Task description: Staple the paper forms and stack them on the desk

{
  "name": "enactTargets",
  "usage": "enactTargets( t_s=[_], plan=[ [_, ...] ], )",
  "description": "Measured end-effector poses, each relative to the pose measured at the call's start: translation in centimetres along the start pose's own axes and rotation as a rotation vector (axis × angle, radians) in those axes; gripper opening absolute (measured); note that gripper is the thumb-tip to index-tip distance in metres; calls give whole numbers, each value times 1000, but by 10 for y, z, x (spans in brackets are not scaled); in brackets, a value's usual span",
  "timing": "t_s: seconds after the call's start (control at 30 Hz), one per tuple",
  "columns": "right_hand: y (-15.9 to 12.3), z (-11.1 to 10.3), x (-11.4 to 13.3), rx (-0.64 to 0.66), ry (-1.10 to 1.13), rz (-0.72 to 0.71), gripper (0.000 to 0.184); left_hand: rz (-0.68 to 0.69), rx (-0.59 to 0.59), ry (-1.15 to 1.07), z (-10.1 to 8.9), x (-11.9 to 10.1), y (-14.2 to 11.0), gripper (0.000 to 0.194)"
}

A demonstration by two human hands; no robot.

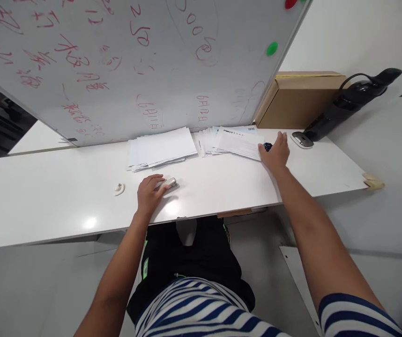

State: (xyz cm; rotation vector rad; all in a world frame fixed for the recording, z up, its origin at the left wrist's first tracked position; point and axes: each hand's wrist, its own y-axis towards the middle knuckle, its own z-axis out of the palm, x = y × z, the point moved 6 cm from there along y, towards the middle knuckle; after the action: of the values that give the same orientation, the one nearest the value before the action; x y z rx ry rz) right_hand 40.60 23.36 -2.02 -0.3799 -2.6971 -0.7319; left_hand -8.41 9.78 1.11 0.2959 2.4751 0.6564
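My left hand (149, 193) rests on the white desk (92, 196), its fingers and thumb around a small light-coloured stapler (171, 183). Part of the stapler is hidden by the hand. Farther right, my right hand (276, 153) is at the right edge of a printed sheet (241, 142), with thumb and fingers apart. A small dark object (267, 147) shows between them, too covered to name. The printed sheet tops a spread of loose papers (208, 142). Left of these lies a thicker stack of white paper (162, 147).
A whiteboard (116, 93) with red writing stands along the desk's back. At the right are a cardboard box (292, 105), a tilted black bottle (341, 110) and a mouse-like object (302, 139). A small white curved item (119, 189) lies left of my left hand.
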Motion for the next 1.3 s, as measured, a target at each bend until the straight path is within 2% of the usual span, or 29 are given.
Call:
enactTargets(
  t_s=[0.1, 0.27, 0.4, 0.5, 0.6, 0.7, 0.77, 0.9, 1.03, 1.13, 1.23, 1.3],
  plan=[
    [19, 10, 5, 116, -57, -72, 85, -26, 21, -1, 0, 0, 0, 30],
    [26, 35, 11, 440, -211, -114, 86, -44, 46, -33, 2, 2, 0, 48],
    [28, 43, 7, 494, -221, -120, 87, -21, 55, -69, 1, 0, -1, 55],
    [31, 41, 6, 513, -208, -111, 86, -31, 64, -78, 1, 0, -1, 58],
    [25, 27, 21, 418, -229, -151, 80, -22, 82, -87, 1, -1, -1, 59],
    [0, 13, 56, 309, -227, -393, 72, 1, 114, -80, 3, -2, -1, 56],
    [-22, 13, 78, 321, -220, -568, 62, 20, 121, -74, 4, -3, -1, 52],
    [-40, 15, 100, 308, -252, -747, 38, 37, 90, -76, 3, -5, -1, 47],
    [-27, 10, 104, 238, -330, -733, 32, 50, 65, -62, 1, -5, 0, 46],
    [-19, -11, 108, 97, -261, -655, 33, 75, 26, -53, -2, -3, -1, 43],
    [-37, -42, 119, -23, -104, -645, 33, 99, -32, -68, -8, -11, -4, 41],
    [-67, -65, 127, -80, 19, -677, 30, 82, -35, -158, -10, -28, -9, 40]
  ],
)
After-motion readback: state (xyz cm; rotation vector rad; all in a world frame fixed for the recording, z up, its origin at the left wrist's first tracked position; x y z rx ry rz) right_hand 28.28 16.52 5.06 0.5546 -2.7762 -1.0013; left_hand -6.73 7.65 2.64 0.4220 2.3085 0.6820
